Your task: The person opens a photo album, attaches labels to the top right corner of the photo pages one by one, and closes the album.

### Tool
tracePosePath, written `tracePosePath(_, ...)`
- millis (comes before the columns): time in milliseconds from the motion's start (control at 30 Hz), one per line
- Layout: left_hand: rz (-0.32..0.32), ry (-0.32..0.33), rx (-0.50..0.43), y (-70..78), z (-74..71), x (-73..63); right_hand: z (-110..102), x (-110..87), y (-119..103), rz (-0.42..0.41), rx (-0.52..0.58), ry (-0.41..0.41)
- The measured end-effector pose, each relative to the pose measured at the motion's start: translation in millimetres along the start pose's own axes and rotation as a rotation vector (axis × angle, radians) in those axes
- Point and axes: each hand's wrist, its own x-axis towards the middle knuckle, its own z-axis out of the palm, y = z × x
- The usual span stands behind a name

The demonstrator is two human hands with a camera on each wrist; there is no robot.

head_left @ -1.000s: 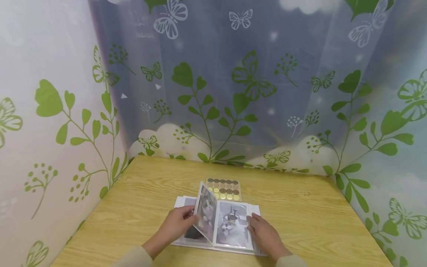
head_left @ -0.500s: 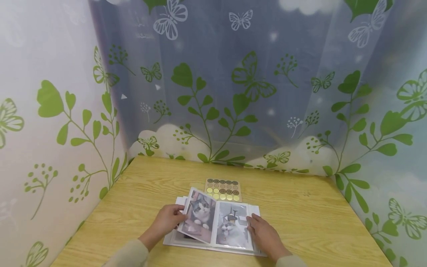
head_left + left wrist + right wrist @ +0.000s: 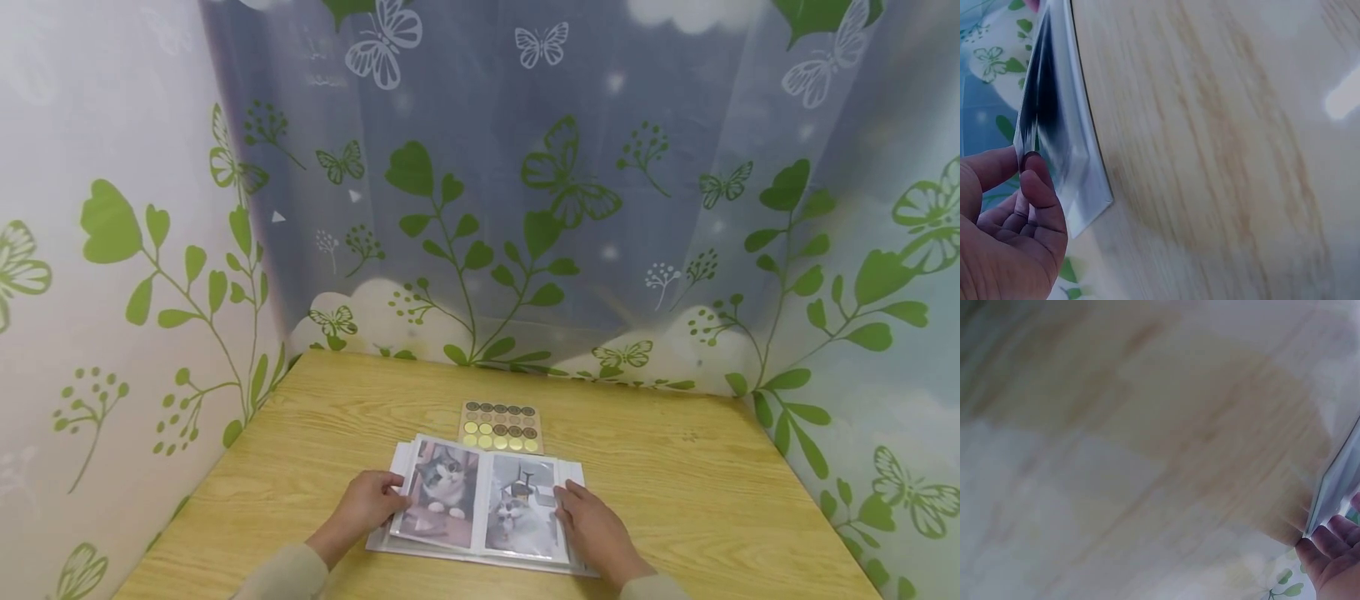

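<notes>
A small white photo album (image 3: 480, 533) lies spread on the table. Its left page (image 3: 442, 500) carries a cat photo with a pink-brown background, and its right page (image 3: 522, 517) another cat photo. My left hand (image 3: 363, 504) pinches the left page's outer edge between thumb and finger. In the left wrist view, that hand (image 3: 1019, 231) holds the page edge raised above the album's white cover (image 3: 1091, 200). At the opposite side, my right hand (image 3: 600, 529) holds the album's right edge, fingertips on its border. The right wrist view has this hand (image 3: 1335, 556) against the album's corner.
Just behind the album lies a tan sheet (image 3: 501, 427) with rows of round dark and gold stickers. The wood-grain table (image 3: 675, 475) is bounded by a printed curtain (image 3: 480, 208) with butterflies and green leaves at the back and both sides.
The left page has swung from upright over to the left and lies nearly flat, its cat photo now facing up. My left hand has moved left and down with it. The right hand has stayed.
</notes>
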Motion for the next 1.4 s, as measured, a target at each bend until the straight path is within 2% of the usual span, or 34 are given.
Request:
tracePosePath(300, 0.012, 0.016, 0.097, -6.7, 0.5, 0.1, 1, -0.4, -2, -0.009, 0.002, 0.011)
tracePosePath(633, 0.060, 0.046, 0.177, -7.5, 0.3, -1.4, 1, 1.0, -1, 0.011, 0.002, 0.000)
tracePosePath(833, 0.063, 0.040, 0.248, -4.6, -0.1, -0.7, 0, 1.1, -1, 0.031, 0.025, -0.005)
tracePosePath(967, 0.043, 0.029, 0.295, -4.8, -0.9, 1.7, 0, 1.9, -1, 0.044, 0.030, -0.010)
tracePosePath(1067, 0.035, 0.019, 0.297, -3.4, -2.3, 3.9, -1, 3.2, -1, 0.058, 0.039, -0.018)
tracePosePath(1300, 0.115, 0.062, 0.310, 5.4, -3.5, 12.8, -3, 5.5, -2, 0.086, 0.077, -0.031)
tracePosePath(1400, 0.123, 0.064, 0.319, 11.3, -2.8, 18.2, -3, 6.2, -1, 0.085, 0.080, -0.018)
